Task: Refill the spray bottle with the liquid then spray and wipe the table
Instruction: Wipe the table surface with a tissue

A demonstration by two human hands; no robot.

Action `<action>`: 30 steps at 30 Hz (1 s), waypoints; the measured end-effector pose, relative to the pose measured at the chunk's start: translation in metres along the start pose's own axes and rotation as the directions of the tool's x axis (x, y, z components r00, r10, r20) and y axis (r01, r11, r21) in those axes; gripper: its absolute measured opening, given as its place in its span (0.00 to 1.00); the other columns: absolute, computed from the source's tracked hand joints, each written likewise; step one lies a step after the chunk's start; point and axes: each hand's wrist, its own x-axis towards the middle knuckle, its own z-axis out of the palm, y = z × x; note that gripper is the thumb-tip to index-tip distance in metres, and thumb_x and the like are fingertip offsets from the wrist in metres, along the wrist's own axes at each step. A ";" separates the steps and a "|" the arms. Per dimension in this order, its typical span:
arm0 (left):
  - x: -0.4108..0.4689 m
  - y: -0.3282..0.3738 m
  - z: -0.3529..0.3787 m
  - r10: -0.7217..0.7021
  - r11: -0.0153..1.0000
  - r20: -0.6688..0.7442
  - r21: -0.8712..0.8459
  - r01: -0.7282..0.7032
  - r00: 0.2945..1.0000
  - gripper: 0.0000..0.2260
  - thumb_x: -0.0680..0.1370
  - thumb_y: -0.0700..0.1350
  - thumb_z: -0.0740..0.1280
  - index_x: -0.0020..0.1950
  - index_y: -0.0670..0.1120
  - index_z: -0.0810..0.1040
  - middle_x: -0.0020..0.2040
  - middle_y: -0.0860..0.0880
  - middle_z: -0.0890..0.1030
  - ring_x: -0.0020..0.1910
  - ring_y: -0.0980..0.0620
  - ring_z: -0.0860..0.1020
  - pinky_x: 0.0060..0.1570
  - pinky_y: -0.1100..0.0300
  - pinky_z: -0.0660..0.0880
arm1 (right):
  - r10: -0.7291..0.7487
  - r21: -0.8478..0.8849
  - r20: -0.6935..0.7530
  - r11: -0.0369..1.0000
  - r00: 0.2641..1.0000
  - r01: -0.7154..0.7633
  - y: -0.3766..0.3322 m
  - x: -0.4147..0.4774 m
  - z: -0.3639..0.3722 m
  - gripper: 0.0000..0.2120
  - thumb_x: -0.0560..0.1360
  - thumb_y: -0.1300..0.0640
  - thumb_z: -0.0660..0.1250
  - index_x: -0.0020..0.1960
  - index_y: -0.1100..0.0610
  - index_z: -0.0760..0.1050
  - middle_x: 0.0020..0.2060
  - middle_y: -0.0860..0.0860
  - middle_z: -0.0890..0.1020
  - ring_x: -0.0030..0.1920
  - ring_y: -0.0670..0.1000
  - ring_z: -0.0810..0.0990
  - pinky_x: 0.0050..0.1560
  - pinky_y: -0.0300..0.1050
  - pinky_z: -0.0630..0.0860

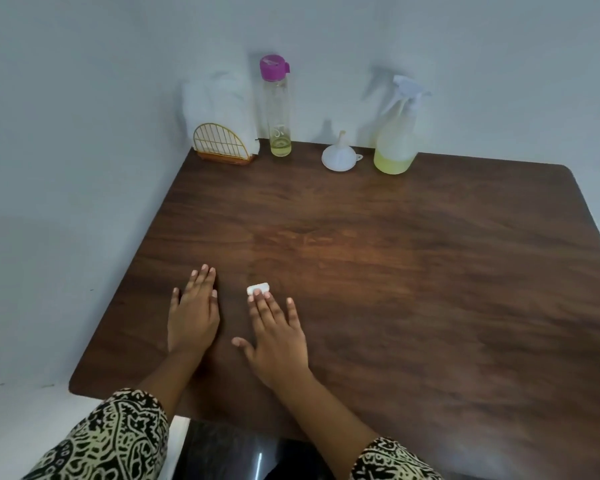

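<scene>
The left hand (194,317) lies flat on the table (430,289), towards its near-left side, palm down with the fingers straight and close together; it holds nothing. Its sleeve (111,441), in a black-and-cream pattern, hangs past the table's near edge.

At the table's far-left corner stands a gold wire holder (222,143) with white paper or cloth (219,98) rising out of it against the wall.

A small white block (258,288) rests on the table just right of the left hand.

Just beside the holder, on the table's far edge, a tall clear bottle (276,109) with a magenta cap stands upright; a little yellowish liquid sits in its bottom.

The right hand (278,337) also lies palm down on the table, fingers straight and spread. Two of its fingertips touch the near side of the white block, without curling round it.

Further right along the table's far edge, a white funnel (339,155) sits mouth down, spout up.

Rightmost on that edge stands the spray bottle (397,133), upright, trigger head on, pale yellow liquid filling only its lowest part. It is well apart from both hands.
</scene>
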 end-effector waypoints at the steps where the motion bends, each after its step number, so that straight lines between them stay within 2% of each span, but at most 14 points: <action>1: -0.002 0.004 -0.001 -0.023 1.000 -0.005 -0.004 0.022 1.000 0.21 0.82 0.42 0.57 0.75 0.45 0.65 0.76 0.48 0.64 0.76 0.50 0.60 0.72 0.43 0.55 | -0.007 -0.020 -0.026 1.000 1.000 0.007 0.014 -0.006 -0.002 0.35 0.73 0.35 0.50 0.68 0.56 0.73 0.67 0.49 0.75 0.68 0.47 0.72 0.72 0.53 0.48; 3: -0.010 0.014 0.000 -0.083 0.996 -0.018 -0.006 0.083 0.996 0.21 0.81 0.43 0.58 0.75 0.44 0.65 0.76 0.47 0.63 0.76 0.48 0.59 0.72 0.43 0.54 | 0.043 -0.047 -0.091 0.998 0.995 -0.047 0.052 -0.021 -0.005 0.35 0.73 0.35 0.51 0.70 0.57 0.71 0.69 0.49 0.73 0.70 0.48 0.70 0.72 0.54 0.47; 6: -0.029 0.038 0.006 -0.163 0.987 -0.013 0.010 0.163 0.987 0.23 0.82 0.46 0.58 0.76 0.43 0.63 0.77 0.45 0.61 0.77 0.46 0.57 0.73 0.42 0.54 | 0.321 -0.015 -0.178 0.944 0.930 -0.329 0.126 -0.052 -0.019 0.38 0.74 0.34 0.47 0.76 0.56 0.59 0.74 0.49 0.64 0.75 0.49 0.60 0.73 0.56 0.45; 8: -0.044 0.062 0.014 -0.131 0.991 0.006 0.021 0.131 0.991 0.24 0.81 0.48 0.59 0.76 0.42 0.63 0.77 0.43 0.61 0.77 0.45 0.57 0.73 0.42 0.53 | 0.493 0.000 -0.191 0.865 0.849 -0.502 0.174 -0.082 -0.033 0.41 0.72 0.32 0.38 0.78 0.55 0.51 0.77 0.50 0.57 0.77 0.49 0.53 0.74 0.59 0.44; 10: -0.059 0.090 0.023 -0.067 0.998 0.030 0.022 0.067 0.997 0.25 0.81 0.49 0.60 0.76 0.43 0.62 0.77 0.44 0.61 0.77 0.45 0.57 0.73 0.42 0.53 | 0.576 0.031 -0.193 0.813 0.794 -0.582 0.193 -0.099 -0.039 0.43 0.71 0.32 0.34 0.78 0.56 0.47 0.78 0.51 0.54 0.77 0.50 0.51 0.74 0.59 0.43; 12: -0.073 0.122 0.031 -0.042 0.999 0.066 0.010 0.041 0.997 0.26 0.81 0.51 0.58 0.77 0.44 0.60 0.78 0.46 0.58 0.78 0.47 0.54 0.74 0.43 0.51 | 0.531 0.048 -0.189 0.845 0.826 -0.533 0.173 -0.102 -0.035 0.42 0.72 0.33 0.39 0.77 0.59 0.52 0.76 0.54 0.59 0.76 0.53 0.56 0.73 0.57 0.43; 15: -0.097 0.165 0.042 -0.025 1.000 0.091 -0.002 0.025 0.996 0.25 0.82 0.51 0.54 0.78 0.46 0.56 0.79 0.49 0.54 0.78 0.50 0.50 0.74 0.45 0.46 | 0.258 -0.030 -0.157 0.963 0.953 -0.266 0.134 -0.105 -0.015 0.37 0.74 0.35 0.49 0.72 0.60 0.67 0.70 0.53 0.71 0.71 0.52 0.69 0.71 0.55 0.47; 17: -0.111 0.184 0.047 -0.026 1.000 0.092 -0.014 0.027 0.995 0.24 0.83 0.50 0.53 0.79 0.47 0.54 0.80 0.50 0.53 0.79 0.51 0.48 0.74 0.46 0.45 | 0.186 -0.038 -0.099 0.981 0.978 -0.190 0.140 -0.117 -0.016 0.35 0.75 0.36 0.49 0.70 0.58 0.70 0.69 0.51 0.73 0.70 0.50 0.70 0.71 0.55 0.47; 20: -0.120 0.193 0.051 -0.051 0.998 0.086 -0.032 0.054 0.995 0.24 0.83 0.49 0.53 0.79 0.47 0.56 0.79 0.50 0.53 0.78 0.51 0.49 0.74 0.46 0.46 | 0.304 -0.041 -0.150 0.949 0.941 -0.313 0.202 -0.138 -0.027 0.36 0.75 0.35 0.47 0.74 0.56 0.65 0.72 0.50 0.68 0.73 0.50 0.65 0.71 0.55 0.46; 23: -0.120 0.193 0.051 -0.051 0.998 0.079 -0.020 0.053 0.996 0.24 0.83 0.49 0.54 0.78 0.47 0.57 0.79 0.50 0.55 0.78 0.50 0.50 0.74 0.45 0.47 | 0.498 -0.028 -0.204 0.857 0.843 -0.514 0.280 -0.166 -0.048 0.37 0.76 0.35 0.44 0.78 0.55 0.53 0.76 0.50 0.59 0.77 0.49 0.55 0.74 0.59 0.46; 26: -0.120 0.196 0.049 -0.054 0.998 0.068 -0.017 0.056 0.996 0.24 0.82 0.49 0.54 0.78 0.47 0.58 0.79 0.49 0.56 0.78 0.50 0.51 0.74 0.44 0.48 | 0.634 0.016 -0.168 0.768 0.755 -0.641 0.307 -0.190 -0.060 0.38 0.76 0.33 0.40 0.78 0.56 0.45 0.78 0.51 0.52 0.78 0.50 0.49 0.75 0.59 0.43; 28: -0.120 0.197 0.049 -0.060 0.998 0.062 -0.008 0.061 0.996 0.23 0.82 0.49 0.54 0.78 0.47 0.59 0.79 0.49 0.57 0.78 0.50 0.51 0.74 0.45 0.48 | 0.584 0.012 -0.183 0.806 0.791 -0.592 0.281 -0.196 -0.052 0.42 0.73 0.33 0.37 0.78 0.58 0.47 0.77 0.54 0.54 0.77 0.52 0.51 0.74 0.58 0.42; 30: -0.120 0.196 0.050 -0.060 0.998 0.056 0.000 0.060 0.997 0.23 0.82 0.49 0.54 0.78 0.46 0.59 0.79 0.49 0.57 0.78 0.49 0.52 0.74 0.44 0.48 | 0.427 0.013 -0.155 0.903 0.891 -0.430 0.235 -0.202 -0.033 0.41 0.75 0.32 0.40 0.77 0.60 0.51 0.76 0.55 0.58 0.76 0.54 0.56 0.73 0.55 0.41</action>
